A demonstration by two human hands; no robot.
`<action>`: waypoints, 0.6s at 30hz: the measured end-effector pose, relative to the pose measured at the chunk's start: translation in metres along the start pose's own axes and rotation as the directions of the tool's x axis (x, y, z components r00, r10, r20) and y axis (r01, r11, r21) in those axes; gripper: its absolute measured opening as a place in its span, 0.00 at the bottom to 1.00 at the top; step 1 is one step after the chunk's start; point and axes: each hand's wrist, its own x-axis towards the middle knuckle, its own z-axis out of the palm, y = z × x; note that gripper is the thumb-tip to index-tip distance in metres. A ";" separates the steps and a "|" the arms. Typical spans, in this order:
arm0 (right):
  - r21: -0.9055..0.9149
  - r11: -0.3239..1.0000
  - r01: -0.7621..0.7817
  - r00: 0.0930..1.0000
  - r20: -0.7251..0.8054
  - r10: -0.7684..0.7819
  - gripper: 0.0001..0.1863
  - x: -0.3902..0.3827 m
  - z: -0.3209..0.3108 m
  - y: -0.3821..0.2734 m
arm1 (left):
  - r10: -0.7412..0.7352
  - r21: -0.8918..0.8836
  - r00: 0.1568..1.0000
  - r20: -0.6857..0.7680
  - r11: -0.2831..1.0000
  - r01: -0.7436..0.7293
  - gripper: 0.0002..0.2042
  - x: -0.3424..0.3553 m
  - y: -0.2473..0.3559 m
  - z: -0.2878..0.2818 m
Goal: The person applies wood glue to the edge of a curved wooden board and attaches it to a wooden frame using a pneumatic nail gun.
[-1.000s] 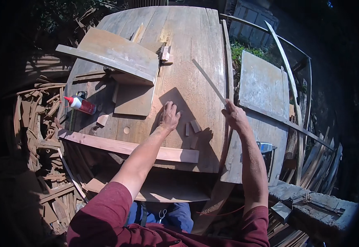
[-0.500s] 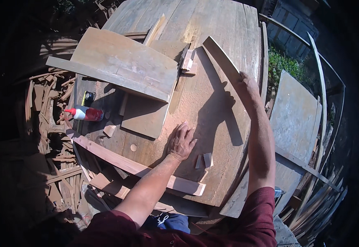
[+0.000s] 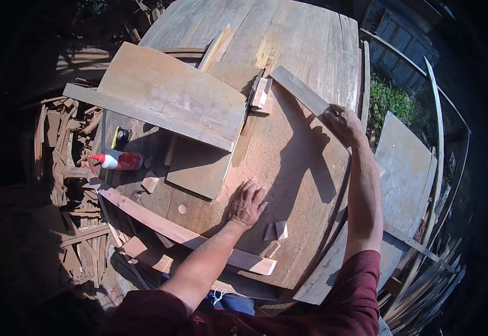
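Note:
My right hand [image 3: 343,122] grips a narrow wooden board [image 3: 301,91] at its near end, raised above the wooden worktable [image 3: 311,50]; its shadow falls on the tabletop. My left hand [image 3: 248,203] lies flat on the sawdust-strewn surface, fingers stretched out, holding nothing. Left of it, a plywood panel assembly [image 3: 168,84] with a strip along its near edge stands on the table. At its right side sit small pinkish wood pieces [image 3: 262,94]. Small wood offcuts [image 3: 280,230] lie to the right of my left forearm.
A glue bottle [image 3: 118,160] with a red tip lies at the left, by a tape measure [image 3: 122,136]. A long wood strip [image 3: 171,228] runs along the near edge. Scrap wood [image 3: 79,179] is piled left; a grey panel [image 3: 406,151] leans at the right.
The board in my right hand has tilted, showing more of its broad face, and its far end has shifted slightly left. My left hand stays on the tabletop. The view has shifted slightly.

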 end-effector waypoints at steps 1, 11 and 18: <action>0.005 1.000 -0.030 0.999 -0.024 0.031 0.29 0.000 0.000 -0.002 | -0.004 0.003 1.000 0.002 1.000 0.004 0.28 0.000 -0.001 -0.002; -0.019 0.997 -0.077 0.994 -0.077 0.075 0.28 0.013 -0.002 0.001 | -0.021 0.004 1.000 0.012 1.000 0.021 0.27 -0.004 -0.004 0.004; -0.010 0.997 -0.074 0.997 -0.007 0.074 0.30 0.024 -0.014 -0.002 | 0.037 0.054 0.997 -0.067 0.998 -0.034 0.24 -0.004 -0.011 0.008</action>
